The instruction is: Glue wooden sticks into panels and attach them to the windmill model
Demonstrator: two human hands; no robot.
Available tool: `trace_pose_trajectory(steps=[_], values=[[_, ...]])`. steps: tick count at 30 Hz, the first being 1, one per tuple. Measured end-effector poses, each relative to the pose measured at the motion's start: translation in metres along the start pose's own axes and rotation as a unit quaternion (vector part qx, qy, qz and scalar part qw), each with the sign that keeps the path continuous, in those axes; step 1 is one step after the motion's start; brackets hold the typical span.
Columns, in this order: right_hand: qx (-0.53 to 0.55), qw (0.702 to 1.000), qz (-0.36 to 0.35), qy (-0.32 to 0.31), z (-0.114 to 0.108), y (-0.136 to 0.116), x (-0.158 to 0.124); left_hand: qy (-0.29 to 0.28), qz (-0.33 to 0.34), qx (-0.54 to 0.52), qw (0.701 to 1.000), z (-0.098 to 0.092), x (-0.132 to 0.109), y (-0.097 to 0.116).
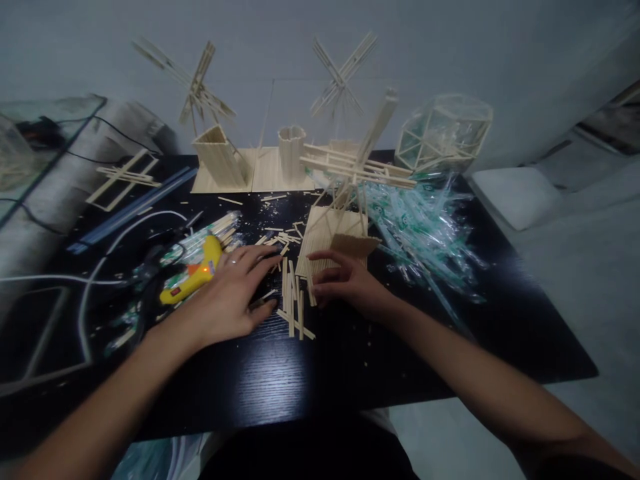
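Note:
My left hand (pixel 235 287) is open over the black table, its fingers stretched toward a small pile of loose wooden sticks (pixel 291 300). Under and beside it is a yellow glue gun (pixel 203 272) with a small lit spot. The fingers of my right hand (pixel 355 287) are bent, thumb and middle finger close together at a flat wooden stick (pixel 309 283). Just beyond that hand stands a windmill-like stick model (pixel 350 170) on a slatted wooden base (pixel 320 233). A brown-toned slatted piece (pixel 356 245) lies on the base, partly behind my hand.
Two more stick models, a triangular tower (pixel 220 160) and a round tower (pixel 291 153), stand at the back with crossed blades. Clear-green plastic wrappers (pixel 425 227) heap at right, before a faceted clear box (pixel 445 133). A white cable (pixel 85 300) loops at left.

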State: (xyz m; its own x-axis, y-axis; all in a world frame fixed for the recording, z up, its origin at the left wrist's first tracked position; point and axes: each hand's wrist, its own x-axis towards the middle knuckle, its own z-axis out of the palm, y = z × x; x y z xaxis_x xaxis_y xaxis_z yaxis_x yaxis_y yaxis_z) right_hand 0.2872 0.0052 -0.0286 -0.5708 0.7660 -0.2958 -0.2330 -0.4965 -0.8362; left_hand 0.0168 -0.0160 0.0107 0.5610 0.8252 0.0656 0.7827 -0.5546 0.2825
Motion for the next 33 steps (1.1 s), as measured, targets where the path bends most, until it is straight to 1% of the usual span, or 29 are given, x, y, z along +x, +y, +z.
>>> trace_pose_trajectory(steps=[3, 5, 7, 10, 12, 14, 17, 20, 22, 24, 29, 31, 33], values=[[0.001, 1.000, 0.002, 0.002, 0.000, 0.001, 0.001, -0.033, 0.022, -0.010, 0.999, 0.006, 0.015, 0.002], [0.002, 1.000, 0.001, 0.000, 0.000, 0.001, 0.001, -0.041, 0.024, -0.017, 0.999, 0.008, 0.020, 0.001], [0.005, 1.000, 0.001, -0.001, 0.001, 0.000, 0.000, -0.031, 0.013, -0.030, 0.999, 0.009, 0.021, -0.001], [0.010, 1.000, 0.003, 0.004, 0.002, -0.001, 0.000, 0.000, -0.003, -0.065, 0.998, 0.010, 0.018, -0.002], [0.011, 1.000, 0.004, 0.010, 0.003, -0.002, -0.001, 0.022, -0.010, -0.104, 0.994, 0.009, 0.014, 0.000], [0.012, 1.000, 0.002, 0.013, 0.003, -0.002, 0.000, 0.042, -0.010, -0.168, 0.985, 0.006, 0.011, 0.003], [0.014, 1.000, 0.003, 0.011, 0.003, -0.002, 0.000, 0.060, -0.008, -0.304, 0.951, 0.004, 0.008, 0.004], [0.019, 1.000, 0.003, 0.007, 0.003, -0.002, 0.001, 0.075, -0.039, -0.438, 0.895, 0.006, 0.005, 0.003], [0.024, 1.000, 0.002, 0.004, 0.003, -0.002, 0.001, 0.080, -0.068, -0.499, 0.860, 0.009, 0.004, 0.002], [0.029, 1.000, 0.001, 0.002, 0.003, -0.002, 0.001, 0.081, -0.085, -0.536, 0.836, 0.012, 0.003, 0.003], [0.040, 0.999, 0.000, 0.002, 0.003, -0.002, 0.001, 0.094, -0.076, -0.596, 0.794, 0.017, 0.005, 0.010], [0.046, 0.999, -0.002, 0.003, 0.004, -0.002, 0.001, 0.104, -0.071, -0.602, 0.788, 0.020, 0.007, 0.013], [0.053, 0.999, -0.001, 0.004, 0.005, -0.003, 0.000, 0.108, -0.068, -0.601, 0.789, 0.022, 0.008, 0.013]])
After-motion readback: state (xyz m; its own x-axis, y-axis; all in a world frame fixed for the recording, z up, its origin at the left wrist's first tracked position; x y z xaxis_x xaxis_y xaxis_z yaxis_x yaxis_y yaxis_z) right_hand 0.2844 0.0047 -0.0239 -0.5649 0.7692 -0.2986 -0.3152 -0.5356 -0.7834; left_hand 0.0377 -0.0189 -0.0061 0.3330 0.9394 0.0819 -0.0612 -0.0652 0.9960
